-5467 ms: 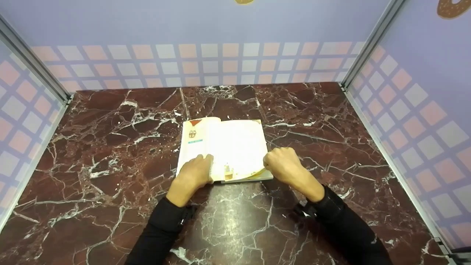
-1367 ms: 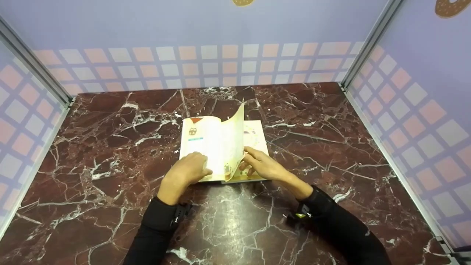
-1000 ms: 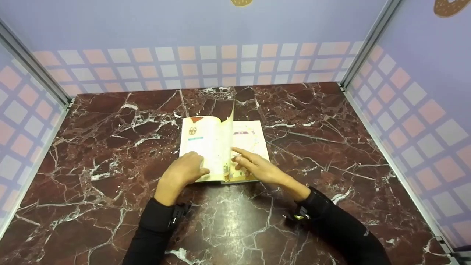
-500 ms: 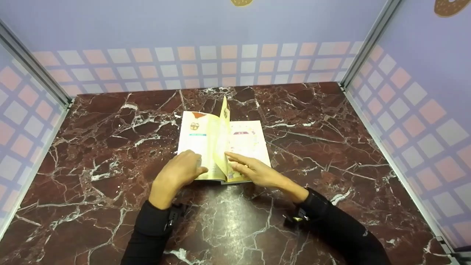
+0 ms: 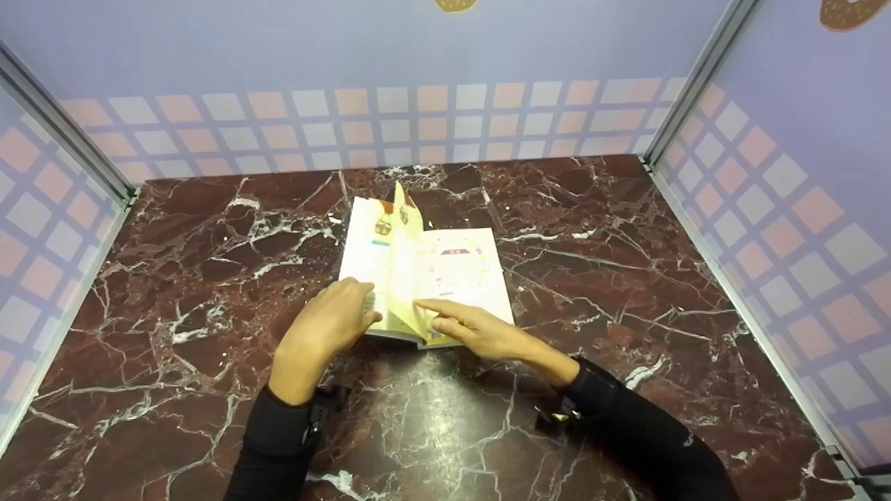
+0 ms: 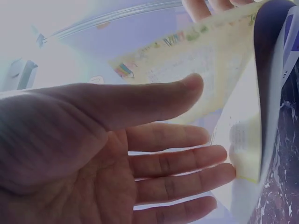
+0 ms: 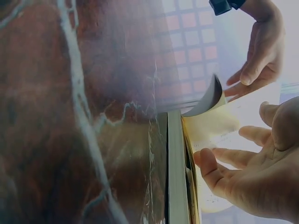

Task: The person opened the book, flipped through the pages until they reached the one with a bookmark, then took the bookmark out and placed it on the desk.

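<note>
An open book with pale, illustrated pages lies on the table. Its left half is tilted up off the tabletop. One page stands nearly upright by the spine, leaning left. At the left half's lower part is my left hand, its fingers and thumb straight in the left wrist view, fingertips near the page surface. My right hand lies over the lower right page, index finger extended against the standing page; in the right wrist view its fingers are loosely bent, pinching nothing.
The dark red marbled table surrounds the book. Lilac panels with a checked band close off the back and sides, joined by metal corner posts. Both wrists carry black straps.
The right hand has swept left, turning the page from the right side past upright. Over the last half second the book's left half has risen. The left hand has shifted slightly left.
</note>
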The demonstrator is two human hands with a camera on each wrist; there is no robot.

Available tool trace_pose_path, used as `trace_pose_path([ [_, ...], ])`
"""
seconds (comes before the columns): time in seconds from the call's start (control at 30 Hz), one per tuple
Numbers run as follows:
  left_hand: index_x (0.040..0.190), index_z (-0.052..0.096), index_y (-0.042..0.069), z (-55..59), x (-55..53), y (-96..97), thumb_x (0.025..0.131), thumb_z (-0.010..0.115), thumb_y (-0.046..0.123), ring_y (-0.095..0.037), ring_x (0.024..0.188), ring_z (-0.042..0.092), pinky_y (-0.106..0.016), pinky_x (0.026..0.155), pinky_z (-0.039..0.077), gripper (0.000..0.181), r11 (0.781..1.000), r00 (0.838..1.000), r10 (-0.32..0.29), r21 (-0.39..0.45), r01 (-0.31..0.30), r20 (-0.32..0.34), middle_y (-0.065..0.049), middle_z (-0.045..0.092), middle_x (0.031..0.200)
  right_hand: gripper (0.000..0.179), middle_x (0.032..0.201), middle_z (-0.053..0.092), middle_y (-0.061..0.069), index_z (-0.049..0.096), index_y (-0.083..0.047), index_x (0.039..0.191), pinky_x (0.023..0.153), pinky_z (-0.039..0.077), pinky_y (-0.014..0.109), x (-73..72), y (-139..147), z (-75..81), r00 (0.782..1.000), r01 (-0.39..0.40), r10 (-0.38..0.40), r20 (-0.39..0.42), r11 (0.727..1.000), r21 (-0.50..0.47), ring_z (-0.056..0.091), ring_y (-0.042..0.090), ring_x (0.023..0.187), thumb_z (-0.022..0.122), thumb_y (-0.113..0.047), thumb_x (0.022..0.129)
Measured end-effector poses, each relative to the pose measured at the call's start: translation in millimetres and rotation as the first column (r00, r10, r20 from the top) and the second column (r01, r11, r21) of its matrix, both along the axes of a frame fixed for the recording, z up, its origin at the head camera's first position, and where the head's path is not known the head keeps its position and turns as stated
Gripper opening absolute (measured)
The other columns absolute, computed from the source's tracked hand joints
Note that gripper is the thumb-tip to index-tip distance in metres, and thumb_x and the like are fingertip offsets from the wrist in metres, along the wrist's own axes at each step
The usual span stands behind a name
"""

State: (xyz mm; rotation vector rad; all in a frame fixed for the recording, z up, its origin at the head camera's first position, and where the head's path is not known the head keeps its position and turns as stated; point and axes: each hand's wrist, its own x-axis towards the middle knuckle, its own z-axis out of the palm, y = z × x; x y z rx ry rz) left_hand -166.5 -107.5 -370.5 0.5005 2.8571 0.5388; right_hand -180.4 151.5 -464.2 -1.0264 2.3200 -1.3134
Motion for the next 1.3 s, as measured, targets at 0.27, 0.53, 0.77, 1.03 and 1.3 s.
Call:
trace_pose_path([
  [0.27, 0.097, 0.07, 0.0, 1.8, 4.2, -0.1, 0.095, 0.059, -0.004, -0.032, 0.082, 0.064, -0.05, 0.079, 0.058, 0.012, 0.998, 0.992, -0.02, 0.062, 0.028, -0.123, -0.015, 0.064, 0.09, 0.046, 0.159, 0.041, 0.019, 0.046, 0.0, 0.153, 0.124, 0.024, 0.042, 1.6, -2, -0.8, 0.997, -0.051, 0.051, -0.057, 0.999, -0.001, 0.036, 0.033, 0.149, 0.048, -0.016, 0.11],
  [0.53, 0.091, 0.066, 0.0, 3.9, 8.7, -1.8, 0.091, 0.057, -0.011, -0.035, 0.083, 0.065, -0.049, 0.077, 0.058, 0.014, 0.996, 0.975, -0.038, 0.066, 0.054, -0.221, -0.018, 0.065, 0.091, 0.047, 0.162, 0.038, 0.017, 0.044, -0.004, 0.155, 0.125, 0.022, 0.043, 3.4, -2, -0.6, 0.998, -0.058, 0.059, -0.038, 0.998, 0.025, 0.034, 0.031, 0.15, 0.047, -0.019, 0.11],
  [0.77, 0.098, 0.066, -0.003, 6.9, 12.0, -0.5, 0.095, 0.054, -0.009, -0.04, 0.087, 0.066, -0.052, 0.079, 0.059, 0.014, 0.997, 0.954, -0.016, 0.072, 0.039, -0.3, -0.022, 0.067, 0.099, 0.048, 0.161, 0.039, 0.017, 0.043, -0.004, 0.155, 0.124, 0.025, 0.044, 4.5, -2, 0.4, 0.995, -0.078, 0.08, -0.059, 0.996, 0.031, 0.037, 0.031, 0.149, 0.047, -0.019, 0.11],
  [1.03, 0.123, 0.066, -0.007, 7.7, 13.4, 8.2, 0.094, 0.063, -0.008, -0.037, 0.099, 0.062, -0.048, 0.089, 0.056, 0.029, 0.994, 0.901, -0.013, 0.095, 0.06, -0.433, -0.022, 0.064, 0.11, 0.048, 0.159, 0.042, 0.018, 0.042, 0.001, 0.154, 0.124, 0.025, 0.043, 3.9, -4, -1.2, 0.989, -0.11, 0.112, -0.094, 0.994, 0.025, 0.039, 0.032, 0.147, 0.046, -0.017, 0.11],
  [1.3, 0.129, 0.065, -0.003, -3.9, 10.6, 33.7, 0.088, 0.07, -0.008, -0.035, 0.128, 0.055, -0.047, 0.111, 0.045, 0.042, 0.977, 0.856, -0.176, 0.023, 0.213, -0.486, -0.021, 0.061, 0.134, 0.048, 0.162, 0.039, 0.013, 0.041, -0.004, 0.157, 0.124, 0.023, 0.043, 3.5, -5, -1.5, 0.983, -0.148, 0.151, -0.102, 0.988, 0.038, 0.036, 0.028, 0.149, 0.043, -0.019, 0.111],
])
